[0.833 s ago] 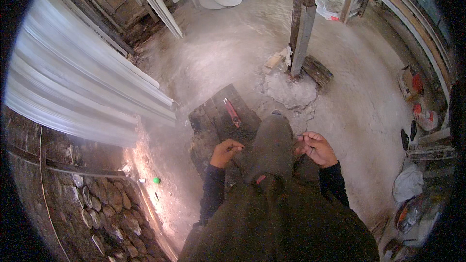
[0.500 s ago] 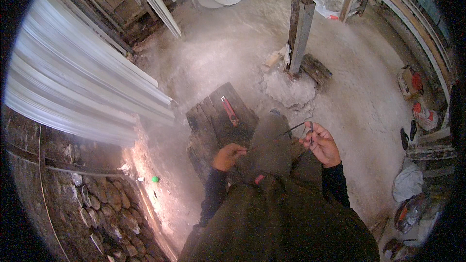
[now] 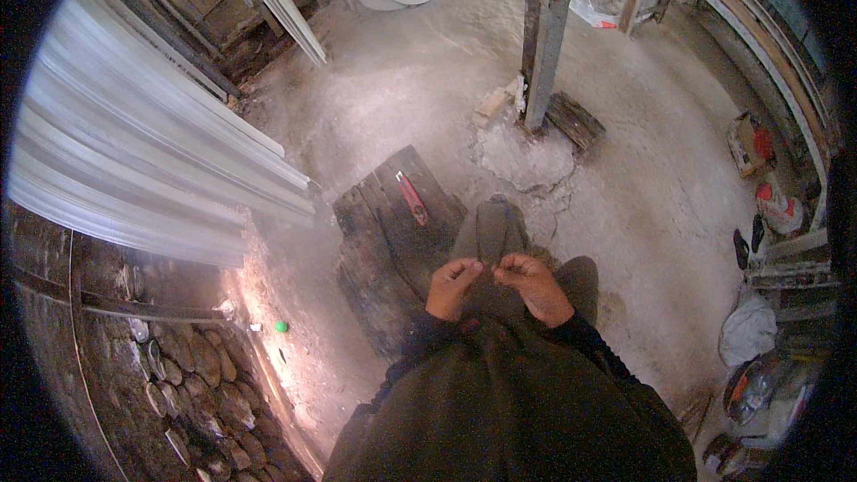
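My left hand point(image 3: 453, 288) and my right hand point(image 3: 536, 288) meet close together over my lap, thumbs and fingertips pinched. Between them is a thin dark cord, hard to make out against my dark trousers. Just beyond the hands is my raised knee point(image 3: 502, 221). To the left of the knee, a red utility knife point(image 3: 411, 200) lies on a dark, worn wooden block point(image 3: 379, 245), touched by neither hand.
Long white strips point(image 3: 152, 134) stretch across the left. A post point(image 3: 543, 54) stands ahead on a rough concrete lump point(image 3: 527, 161). A small green ball point(image 3: 281, 327) lies at lower left, near stacked pieces point(image 3: 201, 366). Bags and a box point(image 3: 748, 147) line the right.
My hands have come together from wide apart, the right moving left and nearer, the left moving right. The dark cord stretched between them before is no longer drawn out.
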